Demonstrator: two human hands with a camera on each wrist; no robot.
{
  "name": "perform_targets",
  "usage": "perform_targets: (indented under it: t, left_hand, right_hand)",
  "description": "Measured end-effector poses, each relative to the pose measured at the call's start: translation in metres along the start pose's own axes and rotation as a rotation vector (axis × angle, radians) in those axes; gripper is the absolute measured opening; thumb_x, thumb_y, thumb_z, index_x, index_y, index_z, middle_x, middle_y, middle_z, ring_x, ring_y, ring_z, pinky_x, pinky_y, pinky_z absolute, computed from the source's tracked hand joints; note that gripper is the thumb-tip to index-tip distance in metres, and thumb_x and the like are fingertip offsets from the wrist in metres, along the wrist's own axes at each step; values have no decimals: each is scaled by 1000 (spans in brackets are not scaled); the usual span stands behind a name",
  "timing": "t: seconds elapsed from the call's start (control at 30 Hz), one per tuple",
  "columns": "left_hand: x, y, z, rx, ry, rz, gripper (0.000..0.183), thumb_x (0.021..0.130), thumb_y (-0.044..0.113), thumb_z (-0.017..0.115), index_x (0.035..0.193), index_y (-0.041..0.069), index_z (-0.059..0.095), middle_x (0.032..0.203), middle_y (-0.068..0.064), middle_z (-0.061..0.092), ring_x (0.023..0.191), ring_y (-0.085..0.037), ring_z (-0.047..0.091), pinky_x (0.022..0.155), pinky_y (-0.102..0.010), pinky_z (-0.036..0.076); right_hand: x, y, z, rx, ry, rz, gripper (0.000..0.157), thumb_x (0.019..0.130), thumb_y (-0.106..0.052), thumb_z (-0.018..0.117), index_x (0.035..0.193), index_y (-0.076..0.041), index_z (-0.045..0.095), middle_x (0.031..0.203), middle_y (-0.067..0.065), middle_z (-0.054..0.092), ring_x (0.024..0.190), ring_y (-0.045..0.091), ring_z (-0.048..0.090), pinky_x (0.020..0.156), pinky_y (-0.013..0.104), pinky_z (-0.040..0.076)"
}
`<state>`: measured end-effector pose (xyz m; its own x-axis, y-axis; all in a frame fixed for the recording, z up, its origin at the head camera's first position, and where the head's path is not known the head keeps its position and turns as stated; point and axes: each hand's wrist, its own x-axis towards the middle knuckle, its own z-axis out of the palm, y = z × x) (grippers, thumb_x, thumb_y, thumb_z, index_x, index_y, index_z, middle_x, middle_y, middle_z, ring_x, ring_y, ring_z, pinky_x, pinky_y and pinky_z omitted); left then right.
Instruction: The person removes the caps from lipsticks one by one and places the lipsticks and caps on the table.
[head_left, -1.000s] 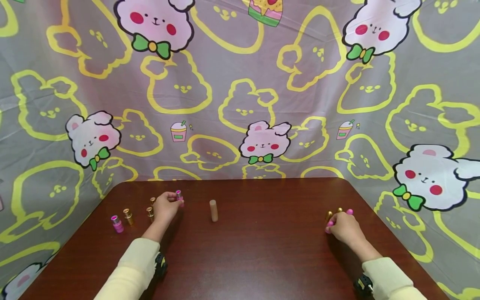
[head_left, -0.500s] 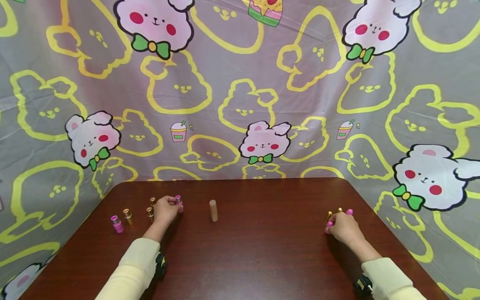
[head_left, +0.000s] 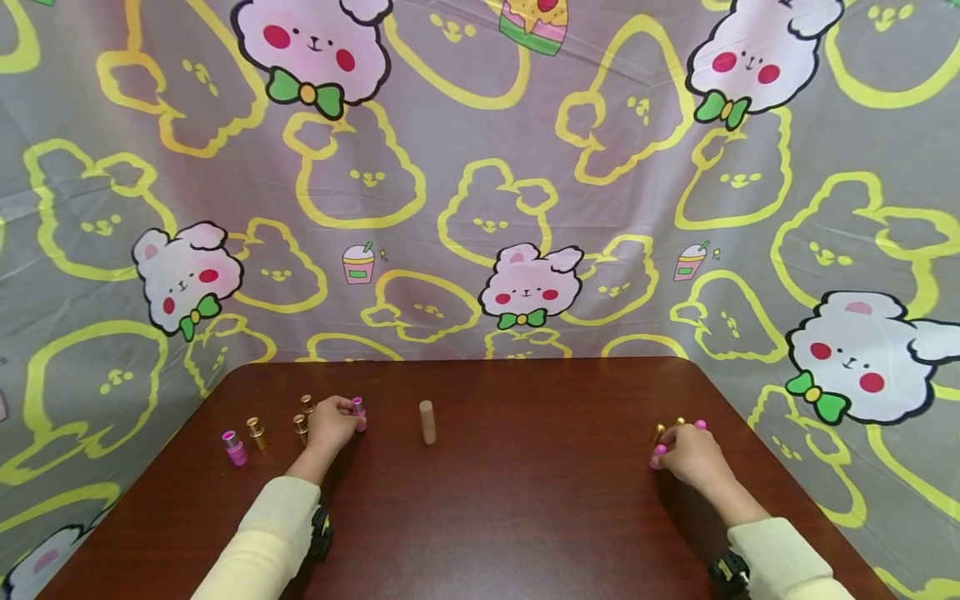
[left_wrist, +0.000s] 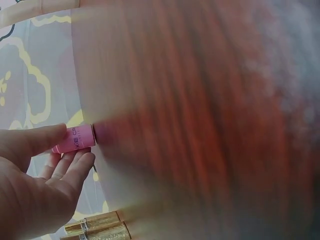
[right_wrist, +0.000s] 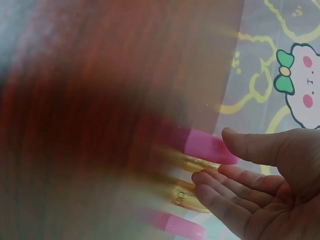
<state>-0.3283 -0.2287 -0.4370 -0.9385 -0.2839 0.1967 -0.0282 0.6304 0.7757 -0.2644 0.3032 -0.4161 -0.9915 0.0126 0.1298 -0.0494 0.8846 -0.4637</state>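
Observation:
My left hand (head_left: 332, 423) pinches a pink lipstick tube (head_left: 359, 414) between thumb and fingers, upright at the table top. In the left wrist view, dark lettering runs along this lipstick's base (left_wrist: 75, 139). Over on the right, my right hand (head_left: 697, 457) pinches a pink lipstick cap (head_left: 658, 456) with thumb and fingertips. Beside it stand gold caps (right_wrist: 192, 195), and another pink cap (right_wrist: 185, 227) shows past them in the right wrist view. My right hand partly hides this group in the head view.
Left of my left hand stand a pink lipstick (head_left: 235, 449) and several gold lipsticks (head_left: 257, 433) without caps. A tan cylinder (head_left: 427, 422) stands upright near the middle of the brown table (head_left: 525, 500). Patterned cloth (head_left: 450, 125) hangs behind the table and along its sides.
My left hand has lowered the pink lipstick to the table top. My right hand stays nearly still at the pink cap.

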Motion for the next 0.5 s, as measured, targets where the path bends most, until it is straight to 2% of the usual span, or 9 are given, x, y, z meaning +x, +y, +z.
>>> perform_targets:
  t: [0.13,0.37,0.5]
  left_hand:
    - [-2,0,-2,1,-2,-4,22,73,2,79,86,-6,63,81,-18,70,76,-30,61,60,-30,41]
    - [-2,1,-6,18,-19,-18,25,71,5,82,83,-6,63,78,-17,70,74,-30,61,61,-33,42]
    - [0,-1,-7,43,-27,-11,26,71,7,83,82,-6,64,76,-16,68,77,-33,58,66,-38,41]
  right_hand:
    - [1,-2,-4,-16,13,-15,19,74,-7,78,85,6,68,71,5,65,64,22,55,58,36,45]
    - [0,-18,-12,-6,17,-8,36,79,-10,77,102,13,63,74,7,65,69,25,59,63,43,50]
    - [2,-36,-14,-2,42,-17,49,80,-12,79,113,17,58,91,25,66,79,35,63,71,49,52]
